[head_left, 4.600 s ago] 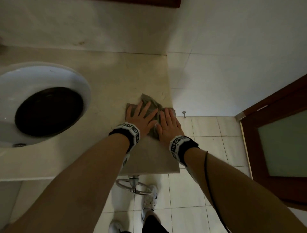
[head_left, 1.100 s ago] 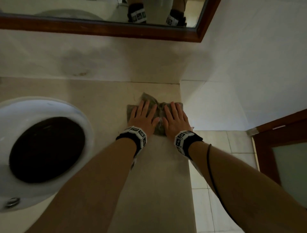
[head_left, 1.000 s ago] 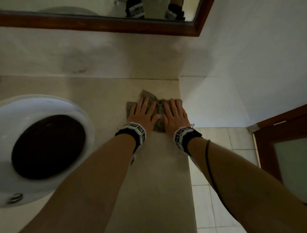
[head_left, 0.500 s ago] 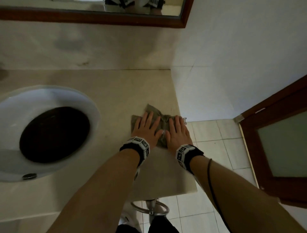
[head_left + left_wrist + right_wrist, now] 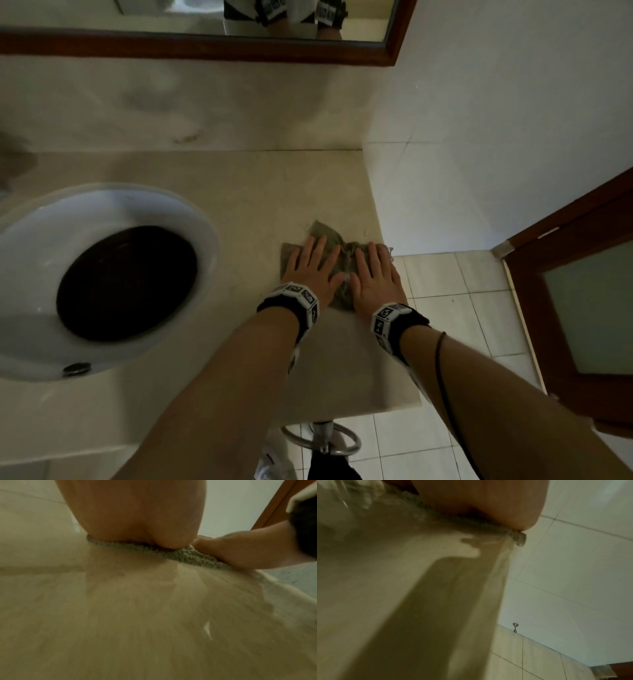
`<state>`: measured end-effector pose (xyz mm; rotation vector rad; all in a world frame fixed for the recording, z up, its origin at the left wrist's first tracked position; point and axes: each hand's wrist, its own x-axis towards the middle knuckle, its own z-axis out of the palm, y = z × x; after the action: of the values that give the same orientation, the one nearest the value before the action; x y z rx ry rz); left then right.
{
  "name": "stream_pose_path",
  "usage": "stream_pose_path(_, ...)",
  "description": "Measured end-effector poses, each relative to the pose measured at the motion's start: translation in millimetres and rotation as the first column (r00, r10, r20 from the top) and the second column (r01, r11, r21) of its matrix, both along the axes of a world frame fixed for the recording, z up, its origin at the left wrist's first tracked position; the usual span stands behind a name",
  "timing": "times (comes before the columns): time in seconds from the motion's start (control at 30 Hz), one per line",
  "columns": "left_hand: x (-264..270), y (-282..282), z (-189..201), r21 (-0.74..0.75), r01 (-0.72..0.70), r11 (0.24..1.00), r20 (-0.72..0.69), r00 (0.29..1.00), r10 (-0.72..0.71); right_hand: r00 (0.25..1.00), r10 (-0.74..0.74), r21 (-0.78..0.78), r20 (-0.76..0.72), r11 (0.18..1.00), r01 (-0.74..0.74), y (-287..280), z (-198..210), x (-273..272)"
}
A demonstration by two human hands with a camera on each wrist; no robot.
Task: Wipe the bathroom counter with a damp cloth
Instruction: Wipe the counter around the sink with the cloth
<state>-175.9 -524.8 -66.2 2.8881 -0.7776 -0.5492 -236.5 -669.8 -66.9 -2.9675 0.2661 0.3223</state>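
Observation:
A grey-green cloth (image 5: 343,270) lies crumpled on the beige counter (image 5: 260,205) near its right edge. Both my hands press it flat, side by side, with straight fingers. My left hand (image 5: 310,269) covers the cloth's left part, my right hand (image 5: 375,274) its right part, right at the counter's edge. In the left wrist view the heel of my left hand (image 5: 137,513) sits on the cloth (image 5: 188,557). The right wrist view shows my right palm (image 5: 488,501) on the cloth (image 5: 453,519), whose corner hangs over the edge.
A white basin (image 5: 191,233) with a dark bowl is set in the counter at the left. A wood-framed mirror (image 5: 205,48) hangs above the back wall. Right of the counter are a tiled wall, tiled floor (image 5: 462,291) and a brown door (image 5: 582,308).
Over the last second both hands slid the cloth back toward the counter's front, away from the rear wall; in the last half second they barely moved while the head view tilted up.

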Motion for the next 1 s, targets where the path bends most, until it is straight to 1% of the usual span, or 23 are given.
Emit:
stream_pose_path(0.17,53,-17,-1,0.013,-0.014,1.0,0.009,1.0,0.014,0.999,0.01,0.027,0.032,1.0,-0.011,-10,-4,48)
stream_pose_path(0.27,89,-27,-1,0.02,-0.018,1.0,0.01,1.0,0.018,0.999,0.02,0.064,0.045,0.998,-0.023,-20,-2,83)
stream_pose_path(0.37,126,-37,-1,0.017,-0.033,0.999,-0.003,0.999,0.033,0.997,0.052,0.06,0.048,0.997,-0.055,-33,-3,123)
stream_pose_path(0.67,207,-60,-8,-0.008,-0.092,0.996,0.095,0.991,0.092,0.989,0.135,0.029,0.059,0.99,-0.137,-60,-10,226)
stream_pose_path(0.8,216,-60,-12,-0.014,-0.094,0.995,0.126,0.988,0.095,0.979,0.183,0.02,0.085,0.983,-0.185,-61,-5,240)
stream_pose_path(0.93,212,-51,-11,-0.018,-0.114,0.993,0.113,0.987,0.115,0.979,0.186,0.006,0.089,0.982,-0.187,-61,-5,238)
stream_pose_path(1.0,207,-41,-10,-0.027,-0.136,0.99,0.082,0.987,0.137,0.98,0.176,0.003,0.096,0.984,-0.177,-56,-5,236)
